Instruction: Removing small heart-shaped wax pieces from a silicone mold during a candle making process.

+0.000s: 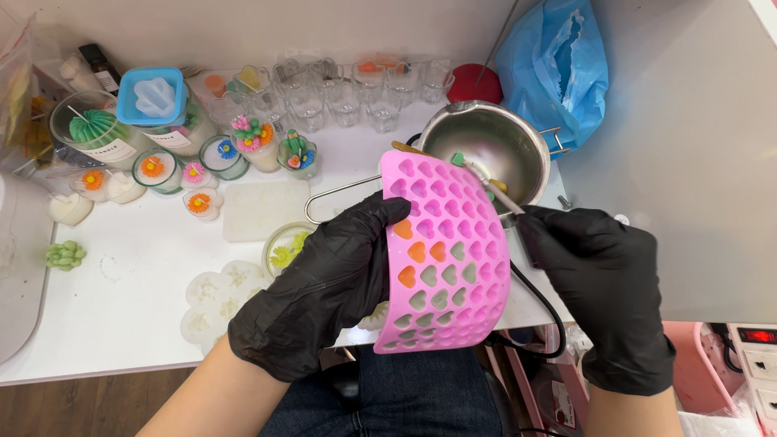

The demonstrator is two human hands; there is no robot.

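Left hand (324, 283) gripping bent pink mold (441, 255), held above counter (121, 291) just in front of metal pot (486, 150). Right hand (603, 275) pinching thin stick (490, 186) against mold. Risk: overbending could pop wax hearts out onto floor.

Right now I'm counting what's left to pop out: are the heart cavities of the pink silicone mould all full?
No, partly filled. The pink silicone mould shows orange and grey-green hearts mid-sheet; upper cavities look empty.

The pink heart mould (441, 259) hides the left hand's (324, 283) fingertips and the worktop's (121, 307) near right corner. The right hand (603, 279) covers the thin tool's (486, 182) handle. The bag (12, 89) at the far left corner is cut off.
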